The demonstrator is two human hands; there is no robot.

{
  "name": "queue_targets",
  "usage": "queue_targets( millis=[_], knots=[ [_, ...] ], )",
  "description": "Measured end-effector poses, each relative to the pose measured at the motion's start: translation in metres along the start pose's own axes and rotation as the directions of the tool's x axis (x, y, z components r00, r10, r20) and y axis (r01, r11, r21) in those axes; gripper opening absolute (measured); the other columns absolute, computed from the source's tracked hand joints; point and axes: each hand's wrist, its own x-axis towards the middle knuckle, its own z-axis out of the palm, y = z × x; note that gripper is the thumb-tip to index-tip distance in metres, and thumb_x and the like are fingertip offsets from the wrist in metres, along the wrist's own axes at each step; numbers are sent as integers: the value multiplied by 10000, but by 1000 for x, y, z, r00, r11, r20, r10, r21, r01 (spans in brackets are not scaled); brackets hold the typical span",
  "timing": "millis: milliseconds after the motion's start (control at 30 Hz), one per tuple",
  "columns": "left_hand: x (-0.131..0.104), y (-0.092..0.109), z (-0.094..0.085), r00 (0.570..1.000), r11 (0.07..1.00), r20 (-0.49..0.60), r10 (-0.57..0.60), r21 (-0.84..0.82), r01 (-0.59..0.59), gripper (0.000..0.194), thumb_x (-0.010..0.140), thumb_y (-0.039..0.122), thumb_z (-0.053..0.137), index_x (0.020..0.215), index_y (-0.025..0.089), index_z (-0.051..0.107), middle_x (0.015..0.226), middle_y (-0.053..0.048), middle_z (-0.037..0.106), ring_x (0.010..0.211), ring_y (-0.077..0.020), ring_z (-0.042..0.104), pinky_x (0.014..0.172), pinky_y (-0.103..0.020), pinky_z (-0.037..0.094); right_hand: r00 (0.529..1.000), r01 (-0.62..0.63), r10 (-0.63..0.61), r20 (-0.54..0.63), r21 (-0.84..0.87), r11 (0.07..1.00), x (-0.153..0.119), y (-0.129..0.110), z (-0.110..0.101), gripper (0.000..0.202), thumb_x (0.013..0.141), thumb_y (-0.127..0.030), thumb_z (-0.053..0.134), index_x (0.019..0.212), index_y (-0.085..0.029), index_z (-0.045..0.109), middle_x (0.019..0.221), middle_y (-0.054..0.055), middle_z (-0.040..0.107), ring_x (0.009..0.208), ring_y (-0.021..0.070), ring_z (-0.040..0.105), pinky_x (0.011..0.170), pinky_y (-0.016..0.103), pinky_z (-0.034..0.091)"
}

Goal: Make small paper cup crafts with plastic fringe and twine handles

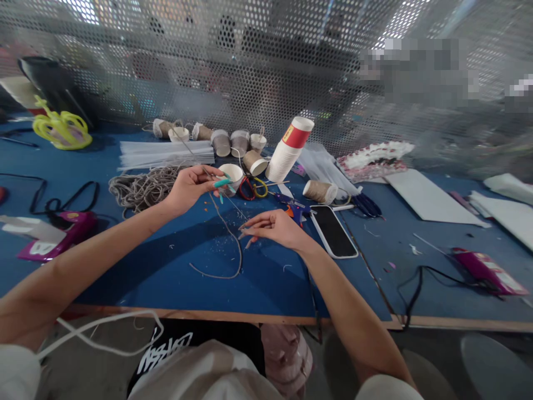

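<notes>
Think of a clock laid flat on the blue table [275, 289], centred between the two hands, twelve toward the mesh screen [233, 72]. The left hand [195, 186], at ten, pinches a grey cord [240, 255] between thumb and fingers; something small and teal shows at its fingertips, too small to make out. The right hand [277, 229], near four, has its fingers loosely bent and slightly parted, tips right beside the cord — I can't tell whether they touch it.

From the left hand the cord's long run heads toward five, then bends round and doubles back, its loose tail lying on the table and pointing just past nine. A grey coil [144, 189] is heaped toward ten, next to the left forearm.

At twelve, just past the left hand, a white paper cup [231, 173] shows its pale inner wall. Near one, a cord-wrapped cup [253, 161] lies on its side; another wrapped cup [318, 191] lies between two and three. A tall stack of paper cups [287, 153], nested together, stands between one and two. Far out at ten, a yellow crown-shaped holder [62, 136] has something purplish inside — too small to name.
</notes>
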Motion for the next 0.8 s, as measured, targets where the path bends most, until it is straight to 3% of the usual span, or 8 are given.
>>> queue_targets(
  millis=[200, 467, 567, 633, 733, 800],
  knots=[
    [-2, 2, 1, 1000, 1000, 27, -1, 13, 1, 278, 689, 276, 803, 900, 132, 692, 564, -4, 684, 519, -115, 667, 532, -197, 564, 998, 0, -4, -63, -66, 998, 0, 3, 3, 278, 556, -296, 874, 738, -146, 726, 530, 19, 679, 540, 164, 690, 535, 241, 500],
    [-4, 3, 2, 999, 999, 35, -30, 31, 29, 312, 675, 297, 808, 903, 117, 695, 566, -13, 689, 527, -132, 673, 532, -216, 564, 972, 2, -38, -232, -156, 988, -4, -1, 12, 401, 464, -365, 910, 672, -173, 625, 467, -2, 629, 540, 218, 700, 518, 269, 481],
    [-4, 3, 3, 999, 999, 20, -41, 34, 41, 300, 674, 286, 806, 893, 115, 694, 584, -19, 696, 533, -131, 675, 531, -217, 567, 968, 0, -45, -248, -178, 984, -3, 0, 12, 437, 447, -374, 916, 683, -186, 600, 425, -33, 583, 466, 197, 656, 495, 278, 477],
    [-4, 2, 3, 999, 999, 18, -36, 27, 35, 285, 674, 275, 803, 883, 115, 692, 598, -21, 701, 532, -126, 675, 527, -213, 568, 974, 12, -49, -222, -164, 986, -2, -1, 11, 424, 493, -369, 897, 773, -182, 639, 452, -36, 604, 478, 185, 652, 511, 281, 492],
    [-2, 2, 2, 1000, 1000, 12, -16, 3, 16, 263, 672, 248, 802, 872, 117, 691, 600, -13, 699, 515, -112, 663, 524, -203, 567, 995, 45, -48, -93, -39, 998, -2, -2, 6, 430, 572, -354, 855, 927, -177, 689, 729, 41, 751, 703, 207, 726, 647, 303, 552],
    [-2, 2, 2, 1000, 1000, 3, -12, -3, 12, 255, 675, 242, 800, 868, 118, 689, 607, -12, 700, 505, -105, 656, 521, -202, 566, 999, 36, -36, -15, 18, 999, -2, -3, 3, 441, 582, -342, 851, 960, -173, 702, 825, 65, 769, 777, 213, 736, 710, 319, 563]
  ],
)
